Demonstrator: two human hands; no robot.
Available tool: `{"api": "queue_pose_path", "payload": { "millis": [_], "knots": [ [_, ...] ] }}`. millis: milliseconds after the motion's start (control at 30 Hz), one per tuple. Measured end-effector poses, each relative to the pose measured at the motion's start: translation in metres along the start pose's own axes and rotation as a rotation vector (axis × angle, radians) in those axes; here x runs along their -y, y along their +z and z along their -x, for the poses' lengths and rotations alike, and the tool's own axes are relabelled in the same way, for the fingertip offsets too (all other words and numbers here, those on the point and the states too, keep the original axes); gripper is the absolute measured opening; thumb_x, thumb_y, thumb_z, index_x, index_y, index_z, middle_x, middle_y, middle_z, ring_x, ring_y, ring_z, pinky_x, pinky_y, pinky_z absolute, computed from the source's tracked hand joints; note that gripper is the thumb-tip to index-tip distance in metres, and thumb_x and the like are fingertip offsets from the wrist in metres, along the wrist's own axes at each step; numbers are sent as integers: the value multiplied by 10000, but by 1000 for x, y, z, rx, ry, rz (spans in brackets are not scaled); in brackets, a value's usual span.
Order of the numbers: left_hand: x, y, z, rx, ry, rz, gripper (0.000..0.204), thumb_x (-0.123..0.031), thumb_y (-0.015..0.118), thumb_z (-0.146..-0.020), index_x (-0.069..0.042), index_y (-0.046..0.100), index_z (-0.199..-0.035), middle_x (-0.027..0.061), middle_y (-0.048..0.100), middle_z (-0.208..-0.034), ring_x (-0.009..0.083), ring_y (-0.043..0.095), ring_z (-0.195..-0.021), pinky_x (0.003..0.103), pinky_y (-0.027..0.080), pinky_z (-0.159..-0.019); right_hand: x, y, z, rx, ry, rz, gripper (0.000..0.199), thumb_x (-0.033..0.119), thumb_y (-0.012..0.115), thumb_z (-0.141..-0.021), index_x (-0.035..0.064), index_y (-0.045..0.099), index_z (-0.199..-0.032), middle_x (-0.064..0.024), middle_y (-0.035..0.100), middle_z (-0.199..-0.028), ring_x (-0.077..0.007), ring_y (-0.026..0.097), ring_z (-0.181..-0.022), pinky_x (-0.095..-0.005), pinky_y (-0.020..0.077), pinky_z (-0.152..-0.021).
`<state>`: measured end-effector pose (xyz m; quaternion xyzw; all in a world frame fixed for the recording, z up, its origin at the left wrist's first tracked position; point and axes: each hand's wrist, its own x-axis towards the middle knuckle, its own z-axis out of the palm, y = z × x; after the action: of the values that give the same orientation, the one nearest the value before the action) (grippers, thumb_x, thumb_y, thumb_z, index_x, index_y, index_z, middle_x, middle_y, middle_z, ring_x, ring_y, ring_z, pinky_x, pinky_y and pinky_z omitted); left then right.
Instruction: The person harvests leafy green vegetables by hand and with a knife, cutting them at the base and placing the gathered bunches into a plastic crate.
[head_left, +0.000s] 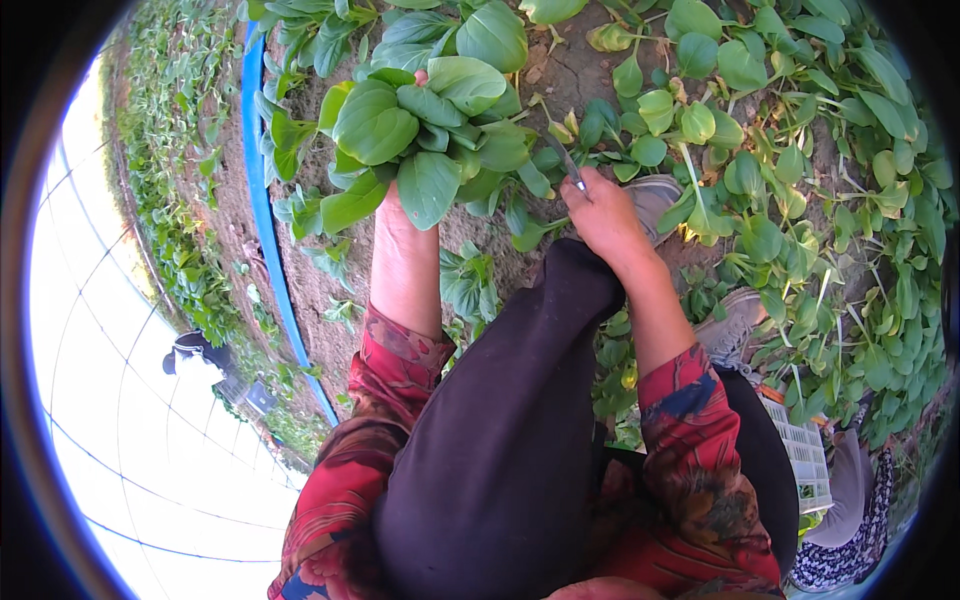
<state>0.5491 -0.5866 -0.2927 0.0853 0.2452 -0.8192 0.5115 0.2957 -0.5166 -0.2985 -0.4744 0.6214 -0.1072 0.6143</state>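
Note:
My left hand (pixel 394 207) reaches up under a bunch of leafy greens (pixel 400 125) with broad, rounded leaves. Leaves cover most of that hand; one fingertip shows among them, and the hand appears closed around the bunch. In my right hand (pixel 606 215) is a knife (pixel 566 160), gripped with its narrow blade pointing up and left toward the greens. A gap separates the blade from the held bunch, and my right wrist is close beside my bent knee (pixel 585 280).
Rows of leafy plants (pixel 760 170) grow on the right, some with yellowed leaves. A blue hose-like strip (pixel 270 220) runs along the soil at left. My shoes (pixel 735 325) stand among plants. Behind me at lower right are a white plastic crate (pixel 800 450) and another person (pixel 850 510).

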Motion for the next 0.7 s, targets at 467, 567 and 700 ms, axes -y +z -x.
{"api": "queue_pose_path", "payload": {
  "millis": [467,567,700],
  "knots": [
    [102,50,-24,-483,311,-672,248,-61,601,-827,50,556,-1043,213,639,-913,331,648,-828,469,551,-780,68,-65,22,-374,-222,-971,277,138,709,-823,11,581,-1033,-17,596,-739,-19,412,-418,-179,314,-367],
    [128,48,-44,-544,457,-1105,249,-67,617,-835,63,570,-1042,176,654,-887,233,665,-729,338,576,-653,75,-91,20,-49,-130,-722,382,169,772,-757,19,577,-1050,-26,620,-836,-40,492,-526,-206,388,-457],
    [147,38,-75,-451,441,-1197,403,-64,689,-783,20,483,-1119,107,605,-969,193,618,-842,324,529,-713,76,-86,9,-100,-203,-472,532,179,806,-690,3,554,-1124,-33,637,-882,-120,582,-820,-279,473,-730]
  ]
}}
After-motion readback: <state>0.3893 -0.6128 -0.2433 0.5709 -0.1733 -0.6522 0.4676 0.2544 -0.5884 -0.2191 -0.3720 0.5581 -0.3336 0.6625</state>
